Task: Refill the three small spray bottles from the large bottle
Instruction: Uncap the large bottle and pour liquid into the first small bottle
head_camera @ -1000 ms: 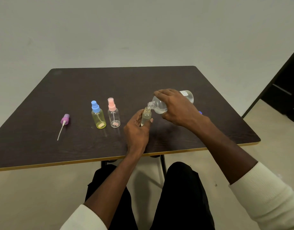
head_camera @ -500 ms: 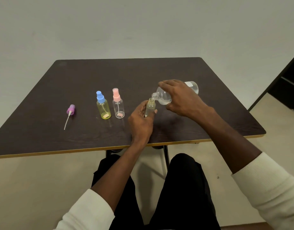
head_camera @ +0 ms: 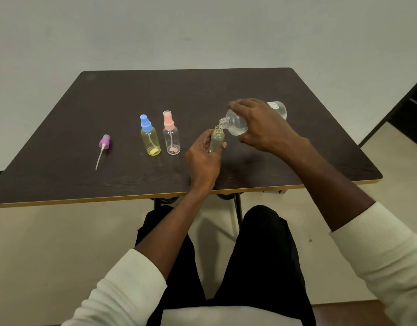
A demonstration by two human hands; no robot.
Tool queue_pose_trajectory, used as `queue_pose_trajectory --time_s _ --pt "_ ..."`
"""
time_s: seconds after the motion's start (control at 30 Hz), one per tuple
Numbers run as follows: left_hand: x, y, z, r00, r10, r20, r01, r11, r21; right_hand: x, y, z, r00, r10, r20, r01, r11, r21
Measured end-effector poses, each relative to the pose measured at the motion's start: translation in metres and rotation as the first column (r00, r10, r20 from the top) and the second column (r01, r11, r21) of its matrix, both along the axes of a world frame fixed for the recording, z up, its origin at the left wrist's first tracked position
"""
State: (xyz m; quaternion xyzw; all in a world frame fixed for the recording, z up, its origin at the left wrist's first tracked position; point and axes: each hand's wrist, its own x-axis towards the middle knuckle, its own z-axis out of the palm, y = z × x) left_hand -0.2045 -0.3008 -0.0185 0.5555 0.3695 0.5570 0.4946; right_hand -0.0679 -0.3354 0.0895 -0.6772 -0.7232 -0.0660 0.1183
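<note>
My left hand (head_camera: 204, 158) grips a small uncapped spray bottle (head_camera: 216, 140), upright on the table. My right hand (head_camera: 264, 128) holds the large clear bottle (head_camera: 236, 124) tipped on its side, its open mouth right over the small bottle's neck. To the left stand a yellow bottle with a blue spray cap (head_camera: 150, 138) and a clear bottle with a pink spray cap (head_camera: 171, 136), both upright and capped. A purple spray cap with its dip tube (head_camera: 103, 145) lies further left on the table.
The dark wooden table (head_camera: 108, 95) has a light edge strip along the front. My knees in black trousers sit below the front edge. A dark piece of furniture (head_camera: 412, 109) stands at the right, and a plain wall rises behind.
Both hands keep their grip and the large bottle stays tipped over the small one. The head view has shifted slightly, so everything sits a little to the right.
</note>
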Motion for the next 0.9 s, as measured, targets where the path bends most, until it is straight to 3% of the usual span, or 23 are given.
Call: queue_pose_trajectory --time_s 0.9 --pt "-0.0001 0.0034 -0.0043 1.0 -0.024 0.0 0.024 1.0 0.014 0.0025 0.0015 -0.0036 1.0 -0.004 0.013 0.004 1.0 0.008"
